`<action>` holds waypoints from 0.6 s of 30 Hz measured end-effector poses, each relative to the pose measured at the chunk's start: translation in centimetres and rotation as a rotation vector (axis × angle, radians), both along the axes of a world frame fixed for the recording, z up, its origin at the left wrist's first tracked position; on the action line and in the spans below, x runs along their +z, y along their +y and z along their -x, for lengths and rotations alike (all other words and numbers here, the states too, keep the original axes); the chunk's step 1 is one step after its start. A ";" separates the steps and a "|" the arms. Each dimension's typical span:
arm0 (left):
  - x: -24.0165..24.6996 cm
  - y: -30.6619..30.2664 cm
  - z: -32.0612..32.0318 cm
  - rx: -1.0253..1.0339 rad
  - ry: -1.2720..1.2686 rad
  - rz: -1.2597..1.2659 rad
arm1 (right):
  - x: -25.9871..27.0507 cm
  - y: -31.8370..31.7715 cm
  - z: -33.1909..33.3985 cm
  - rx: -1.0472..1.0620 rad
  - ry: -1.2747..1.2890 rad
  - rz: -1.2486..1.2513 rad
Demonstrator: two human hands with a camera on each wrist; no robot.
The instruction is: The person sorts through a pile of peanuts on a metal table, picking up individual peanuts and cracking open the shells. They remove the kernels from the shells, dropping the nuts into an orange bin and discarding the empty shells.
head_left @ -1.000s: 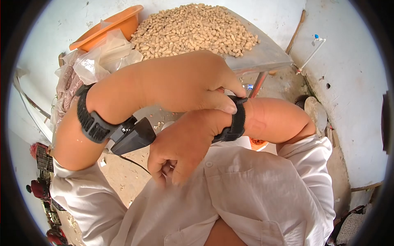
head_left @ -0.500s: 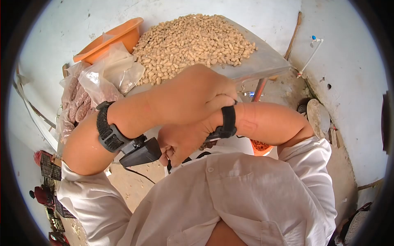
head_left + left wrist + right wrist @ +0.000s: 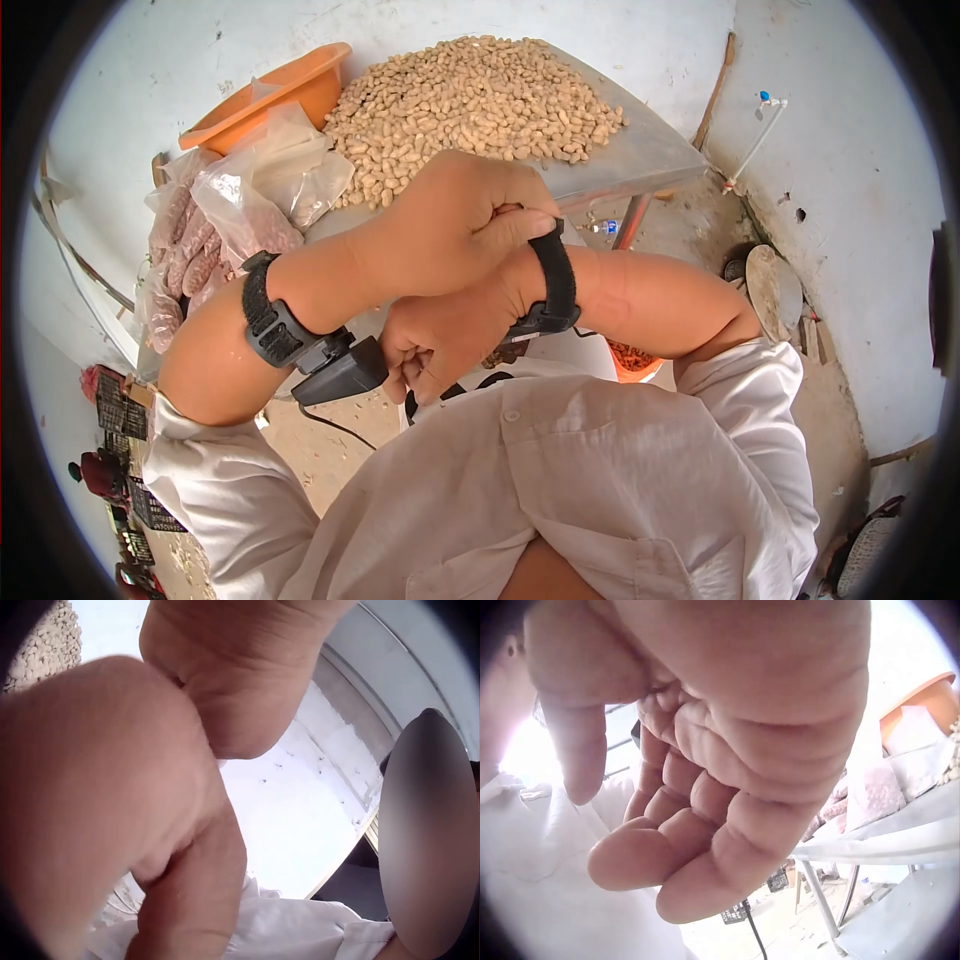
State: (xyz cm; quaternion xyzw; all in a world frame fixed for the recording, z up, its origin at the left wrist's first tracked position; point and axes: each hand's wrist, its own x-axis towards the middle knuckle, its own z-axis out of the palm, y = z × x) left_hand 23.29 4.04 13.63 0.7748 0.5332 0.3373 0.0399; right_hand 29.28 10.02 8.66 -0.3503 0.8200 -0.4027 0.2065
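Note:
My left hand [image 3: 470, 215] reaches across over my right wrist. Its thumb and forefinger pinch the upper end of a black wrist strap [image 3: 558, 280], which is wrapped around that wrist. Below it, my right hand [image 3: 440, 335] hangs with loosely curled fingers near the shirt front. The right wrist view shows the palm side of this hand [image 3: 735, 772] with nothing in it. A second black strap [image 3: 268, 315] circles my left forearm and carries a dark camera unit [image 3: 340, 372] with a cable. Skin at close range fills much of the left wrist view.
A heap of unshelled peanuts [image 3: 470, 105] covers part of a metal table [image 3: 655, 150]. Beside it are an orange basin [image 3: 270, 95] and clear bags of pinkish kernels [image 3: 195, 245]. Under my right arm stands an orange container [image 3: 635, 360]. Black crates [image 3: 120, 405] are at far left.
The head view has shifted, so the table sits lower. My left hand now holds the strap's end higher, moved slightly left over the last half second. The right hand stays loosely curled.

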 end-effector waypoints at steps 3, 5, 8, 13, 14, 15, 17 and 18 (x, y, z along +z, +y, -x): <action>0.2 -0.2 -0.3 0.031 -0.021 0.070 | 0.6 -0.1 -0.4 0.013 -0.083 -0.043; 0.0 -0.5 -0.6 0.002 0.010 0.098 | 0.3 -0.4 -0.5 0.048 -0.055 -0.074; 0.1 -0.9 -1.2 -0.008 0.213 0.112 | -1.4 -0.8 -0.3 0.076 -0.022 -0.040; 0.8 -1.6 -1.8 0.007 0.450 0.215 | -1.1 -0.6 -0.6 0.044 -0.081 0.001; 1.0 -1.7 -1.9 0.031 0.536 0.296 | -1.0 -0.5 -0.6 0.026 -0.125 0.029; 1.6 -2.0 -2.7 0.086 0.528 0.406 | -1.0 -0.4 -0.6 0.007 -0.168 0.058; 3.2 -2.8 -5.4 0.232 0.427 0.646 | -0.9 0.1 -0.7 -0.018 -0.234 0.112; 3.1 -2.9 -5.7 0.241 0.450 0.642 | -0.8 0.4 -0.6 -0.019 -0.238 0.127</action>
